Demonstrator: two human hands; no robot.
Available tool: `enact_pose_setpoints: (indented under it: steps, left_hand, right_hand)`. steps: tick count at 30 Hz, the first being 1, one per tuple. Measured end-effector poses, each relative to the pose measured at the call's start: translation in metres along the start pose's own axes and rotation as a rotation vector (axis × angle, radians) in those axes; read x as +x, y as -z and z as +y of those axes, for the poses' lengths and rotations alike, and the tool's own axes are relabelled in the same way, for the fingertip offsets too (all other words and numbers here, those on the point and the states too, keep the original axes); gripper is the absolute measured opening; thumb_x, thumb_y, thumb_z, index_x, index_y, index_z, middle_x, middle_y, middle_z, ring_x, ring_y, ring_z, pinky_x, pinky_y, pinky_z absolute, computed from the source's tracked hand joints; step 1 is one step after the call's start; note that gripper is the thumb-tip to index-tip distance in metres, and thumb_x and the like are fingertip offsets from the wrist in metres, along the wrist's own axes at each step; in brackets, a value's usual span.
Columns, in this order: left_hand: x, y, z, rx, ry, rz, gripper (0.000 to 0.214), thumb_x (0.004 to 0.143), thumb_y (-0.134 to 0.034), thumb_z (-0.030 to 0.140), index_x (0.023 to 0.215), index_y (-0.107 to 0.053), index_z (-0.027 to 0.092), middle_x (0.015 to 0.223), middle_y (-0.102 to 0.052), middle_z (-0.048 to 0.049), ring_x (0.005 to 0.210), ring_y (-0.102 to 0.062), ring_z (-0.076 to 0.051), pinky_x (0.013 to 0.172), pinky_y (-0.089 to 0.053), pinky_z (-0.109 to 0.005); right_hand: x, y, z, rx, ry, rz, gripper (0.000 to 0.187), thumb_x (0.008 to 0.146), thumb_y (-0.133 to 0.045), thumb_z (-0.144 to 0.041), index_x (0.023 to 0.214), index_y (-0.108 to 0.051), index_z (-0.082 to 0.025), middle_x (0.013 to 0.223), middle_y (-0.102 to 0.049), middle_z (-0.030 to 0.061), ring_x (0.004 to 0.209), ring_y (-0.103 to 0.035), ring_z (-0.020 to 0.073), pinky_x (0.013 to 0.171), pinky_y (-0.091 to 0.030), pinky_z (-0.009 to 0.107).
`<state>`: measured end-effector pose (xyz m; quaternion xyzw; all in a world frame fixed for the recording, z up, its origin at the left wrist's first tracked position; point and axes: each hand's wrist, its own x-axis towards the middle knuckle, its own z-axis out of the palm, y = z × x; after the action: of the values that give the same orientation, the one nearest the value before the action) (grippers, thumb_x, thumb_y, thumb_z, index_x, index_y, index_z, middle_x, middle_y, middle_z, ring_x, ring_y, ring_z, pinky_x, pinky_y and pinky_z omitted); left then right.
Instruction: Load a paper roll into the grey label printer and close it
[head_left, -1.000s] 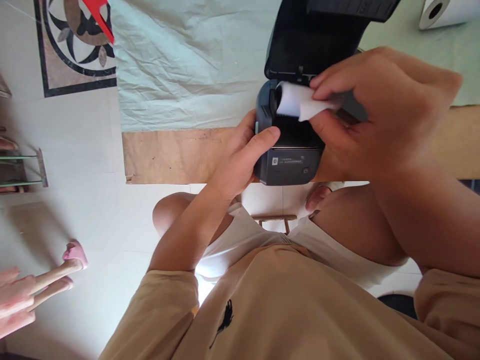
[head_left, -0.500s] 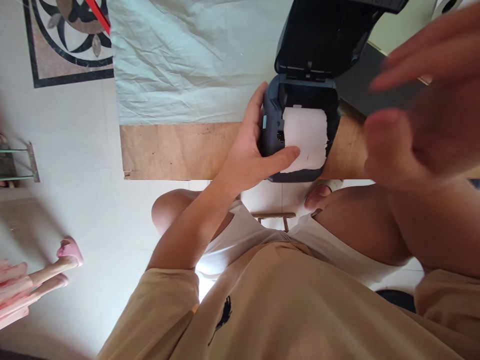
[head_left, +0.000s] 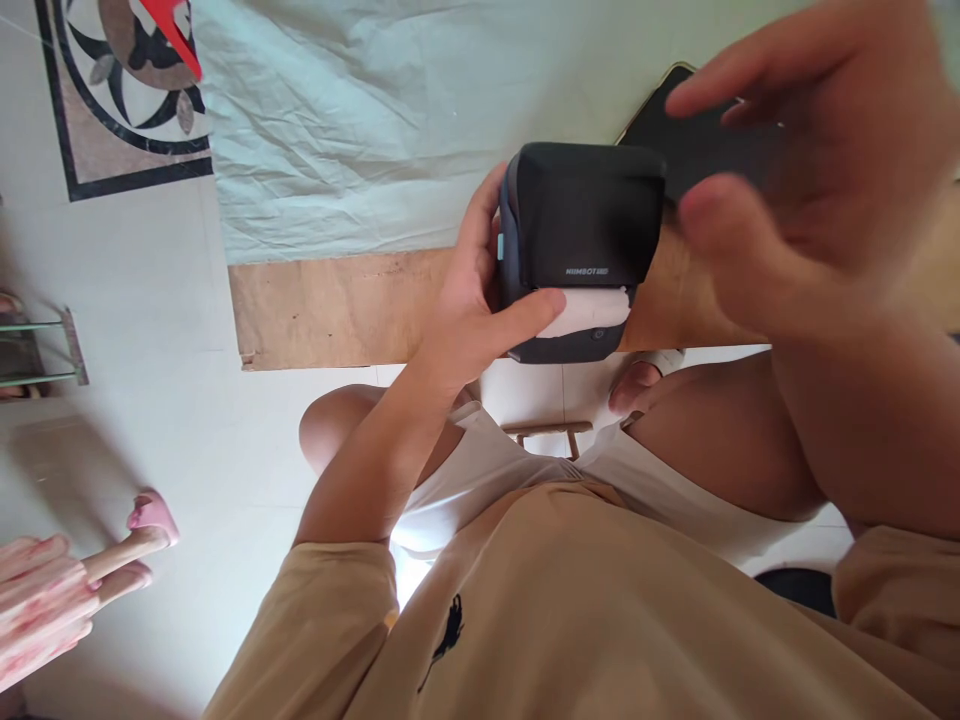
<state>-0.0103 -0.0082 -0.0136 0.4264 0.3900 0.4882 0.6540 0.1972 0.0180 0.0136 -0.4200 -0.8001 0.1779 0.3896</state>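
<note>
Pale floor tiles and a crumpled sheet (head_left: 360, 120) lie behind the dark label printer (head_left: 581, 250), lid down, white paper (head_left: 589, 310) sticking out, gripped by the left hand (head_left: 480, 310), while the right hand (head_left: 810, 190) hovers blurred, fingers spread, empty.

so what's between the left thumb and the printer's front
In the head view, a white paper strip sticking out under the printer lid; the left hand presses its thumb on it.

dark label printer (head_left: 581, 225) sits lid-closed on the wooden board, white paper (head_left: 589, 310) protruding in front.
</note>
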Motion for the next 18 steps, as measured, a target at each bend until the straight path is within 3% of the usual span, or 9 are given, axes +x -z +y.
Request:
enact_pose_setpoints:
  steps: [3, 7, 12, 15, 18]
  left_hand:
    - [0.002, 0.001, -0.004, -0.054, -0.021, -0.007, 0.045, 0.077, -0.074, 0.046, 0.115, -0.057, 0.028, 0.128, -0.064, -0.0017, 0.124, -0.062, -0.019, 0.106, -0.053, -0.030]
    - [0.004, 0.009, -0.010, -0.027, -0.007, -0.067, 0.032, 0.081, -0.072, 0.044, 0.106, -0.062, 0.026, 0.102, -0.071, -0.0005, 0.091, -0.069, -0.014, 0.077, -0.059, -0.025]
    - [0.002, 0.004, -0.002, -0.066, 0.025, -0.006, 0.034, 0.078, -0.076, 0.038, 0.107, -0.063, 0.026, 0.100, -0.069, 0.0000, 0.094, -0.067, -0.015, 0.076, -0.055, -0.025]
    - [0.003, -0.003, 0.004, -0.144, 0.045, 0.005, 0.025, 0.088, -0.062, 0.045, 0.108, -0.062, 0.030, 0.101, -0.069, 0.0005, 0.102, -0.067, -0.017, 0.075, -0.055, -0.026]
    - [0.007, -0.009, 0.007, -0.226, 0.093, 0.024, 0.029, 0.097, -0.043, 0.045, 0.110, -0.063, 0.029, 0.101, -0.071, -0.0005, 0.117, -0.064, -0.017, 0.089, -0.057, -0.027]
  right_hand:
    - [-0.001, 0.000, 0.004, -0.158, 0.115, -0.156, 0.048, 0.089, -0.050, -0.046, 0.125, -0.048, -0.015, 0.131, -0.045, 0.0039, 0.129, -0.046, 0.0020, 0.112, -0.042, 0.015]
    - [0.000, -0.003, 0.005, -0.246, 0.077, -0.246, 0.050, 0.093, -0.044, -0.052, 0.130, -0.042, -0.018, 0.137, -0.040, 0.0016, 0.133, -0.042, -0.0002, 0.115, -0.040, 0.015]
    - [0.002, -0.005, 0.003, -0.234, 0.041, -0.242, 0.057, 0.092, -0.043, -0.058, 0.132, -0.040, -0.019, 0.135, -0.040, 0.0021, 0.129, -0.041, -0.0022, 0.113, -0.040, 0.013]
    - [0.000, -0.006, 0.001, -0.275, -0.016, -0.265, 0.054, 0.095, -0.035, -0.057, 0.136, -0.038, -0.021, 0.134, -0.041, 0.0017, 0.125, -0.043, -0.0034, 0.110, -0.043, 0.014]
    - [-0.002, -0.005, 0.000, -0.305, 0.018, -0.225, 0.051, 0.096, -0.036, -0.051, 0.137, -0.038, -0.020, 0.135, -0.041, 0.0024, 0.130, -0.041, -0.0010, 0.113, -0.043, 0.017]
